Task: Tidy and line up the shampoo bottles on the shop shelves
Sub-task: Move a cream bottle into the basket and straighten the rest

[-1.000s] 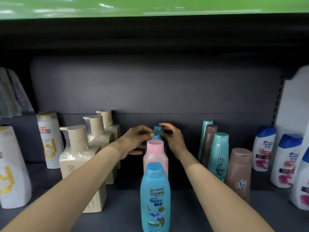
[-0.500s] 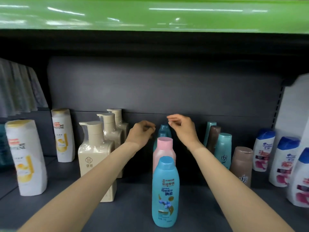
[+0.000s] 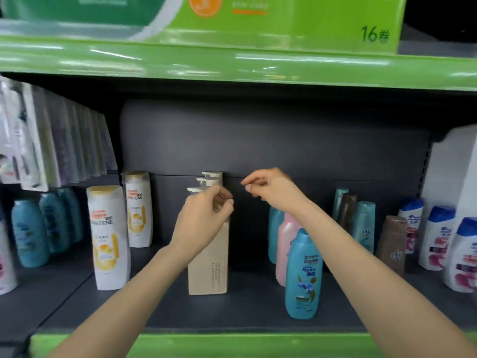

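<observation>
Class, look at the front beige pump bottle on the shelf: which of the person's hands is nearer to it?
Left. The left hand hangs in front of the beige pump bottle, overlapping its neck. The right hand is off to its right, above the pink bottle.

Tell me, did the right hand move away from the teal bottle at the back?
Yes. The right hand has lifted up off the back teal bottle and now hangs above the pink bottle, holding nothing.

both hands hang loosely curled, holding nothing: left hand [image 3: 204,218], right hand [image 3: 273,188].
</observation>
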`<state>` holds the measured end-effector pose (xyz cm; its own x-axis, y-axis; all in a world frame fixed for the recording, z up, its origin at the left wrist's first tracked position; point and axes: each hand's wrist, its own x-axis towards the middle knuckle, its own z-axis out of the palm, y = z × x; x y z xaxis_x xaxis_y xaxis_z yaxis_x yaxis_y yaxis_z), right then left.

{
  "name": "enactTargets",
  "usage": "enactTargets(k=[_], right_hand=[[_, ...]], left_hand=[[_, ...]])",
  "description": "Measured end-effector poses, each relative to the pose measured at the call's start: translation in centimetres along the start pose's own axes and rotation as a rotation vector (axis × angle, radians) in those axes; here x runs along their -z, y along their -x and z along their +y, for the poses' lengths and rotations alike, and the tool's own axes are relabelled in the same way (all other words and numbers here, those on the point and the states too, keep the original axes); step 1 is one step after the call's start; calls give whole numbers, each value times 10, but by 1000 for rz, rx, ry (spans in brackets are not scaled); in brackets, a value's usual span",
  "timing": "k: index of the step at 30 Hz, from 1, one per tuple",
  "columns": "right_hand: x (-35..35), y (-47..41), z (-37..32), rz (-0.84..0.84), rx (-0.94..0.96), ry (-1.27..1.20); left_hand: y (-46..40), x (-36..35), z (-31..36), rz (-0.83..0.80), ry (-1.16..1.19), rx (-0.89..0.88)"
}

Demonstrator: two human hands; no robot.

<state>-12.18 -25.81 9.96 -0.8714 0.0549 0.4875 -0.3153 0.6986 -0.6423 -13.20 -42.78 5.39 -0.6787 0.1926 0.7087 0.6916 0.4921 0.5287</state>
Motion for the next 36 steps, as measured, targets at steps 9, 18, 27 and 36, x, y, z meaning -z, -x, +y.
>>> enactTargets(k=[9,18,27,36], right_hand=[[-73,43,-28,72,-140,56],[-121,94,-13,188,-169,-33],[-147,89,-1,363,-142,-40],[-136,87,1,387,-118,-78]], left_hand=[[13,40,-67,-99,61,68],[49,29,-101,-367,410,46],[58,9,-124,-440,495,78],[57,7,-111,-341,449,0]])
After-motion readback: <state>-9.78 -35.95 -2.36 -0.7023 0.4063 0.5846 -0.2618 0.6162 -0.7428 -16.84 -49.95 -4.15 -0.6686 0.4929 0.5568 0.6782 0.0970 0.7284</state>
